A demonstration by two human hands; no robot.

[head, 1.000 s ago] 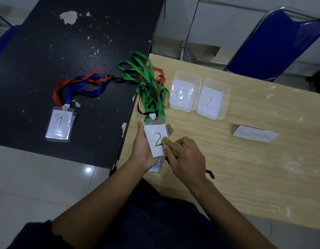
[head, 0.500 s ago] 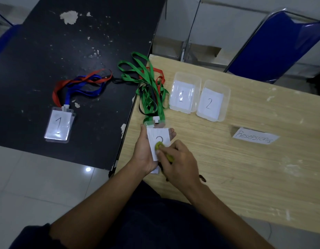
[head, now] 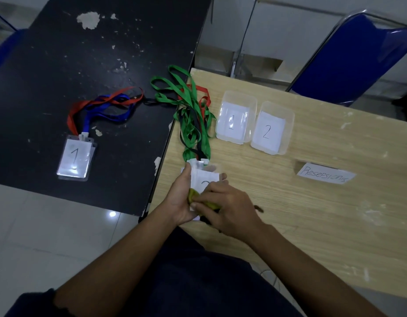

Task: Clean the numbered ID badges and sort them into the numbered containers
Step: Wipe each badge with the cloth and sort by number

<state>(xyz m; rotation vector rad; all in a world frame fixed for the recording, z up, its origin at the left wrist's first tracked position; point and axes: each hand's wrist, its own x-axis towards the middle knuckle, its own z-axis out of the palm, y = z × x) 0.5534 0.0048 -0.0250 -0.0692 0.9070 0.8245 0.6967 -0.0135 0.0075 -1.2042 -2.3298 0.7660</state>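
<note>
My left hand (head: 178, 197) grips a stack of badges, the top badge (head: 203, 179) marked 2, at the wooden table's left edge. My right hand (head: 227, 207) pinches a yellow-green cloth (head: 194, 195) against the lower half of that badge and hides most of the number. Green, red and black lanyards (head: 193, 115) trail from the stack toward the far side. Another badge marked 1 (head: 74, 160) lies on the black table with red and blue lanyards (head: 102, 108). Two clear containers stand on the wooden table, container 1 (head: 235, 120) to the left of container 2 (head: 272, 128).
A paper label with handwriting (head: 325, 176) lies right of my hands on the wooden table (head: 312, 213). A blue chair (head: 358, 60) stands behind it. The black table (head: 60, 65) with chipped paint adjoins on the left, white floor tiles below.
My right hand has slid the cloth left and down across the badge face, now covering the number 2 that was fully visible a second ago. My left hand stays put.
</note>
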